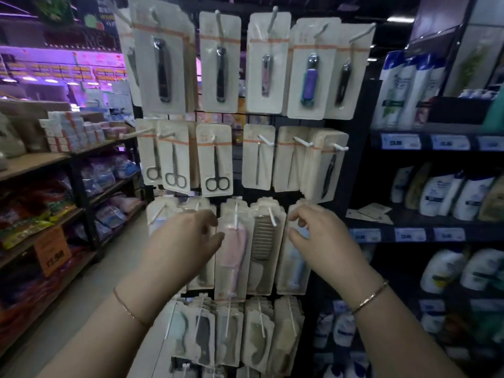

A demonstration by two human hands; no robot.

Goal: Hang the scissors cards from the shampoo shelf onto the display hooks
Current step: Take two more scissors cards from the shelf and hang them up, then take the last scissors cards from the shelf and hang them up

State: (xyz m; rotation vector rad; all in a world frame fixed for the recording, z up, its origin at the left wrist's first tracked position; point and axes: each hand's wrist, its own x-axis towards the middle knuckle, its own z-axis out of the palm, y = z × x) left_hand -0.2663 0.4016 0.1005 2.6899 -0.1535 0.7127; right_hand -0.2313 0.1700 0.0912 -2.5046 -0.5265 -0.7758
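Note:
Three scissors cards [216, 159] hang side by side on white hooks in the middle row of the display rack, left of centre. A few beige cards [371, 212] lie flat on the dark shampoo shelf [425, 222] to the right; what they carry is too small to tell. My left hand [185, 241] is raised in front of the comb row, fingers loosely spread beside a pink comb card [234, 252], holding nothing. My right hand [319, 238] hovers at the top of a blue comb card [296, 266], thumb and fingers apart, with nothing in it.
Nail clipper cards [219, 61] fill the top row, tool cards on white hooks [302, 141] the middle right, more comb cards [231, 331] the bottom. Shampoo bottles [406, 88] line the right shelves. Shelves of packets [106, 175] and boxes stand on the left beside an aisle.

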